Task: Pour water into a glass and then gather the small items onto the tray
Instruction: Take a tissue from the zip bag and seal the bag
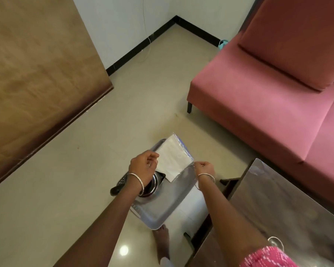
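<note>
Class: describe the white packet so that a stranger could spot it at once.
Find the pink sofa; left of it is a steel tray. Over its far end is the white packet, flat and rectangular, unlike the round dark kettle beside it.

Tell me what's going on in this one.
A person stands over a metal tray, with both hands on a white packet held above it. The left hand pinches the packet's left edge, and the right hand appears to pinch its right corner. A steel kettle with a black handle sits on the tray, partly under the left wrist. No glass is in view.
</note>
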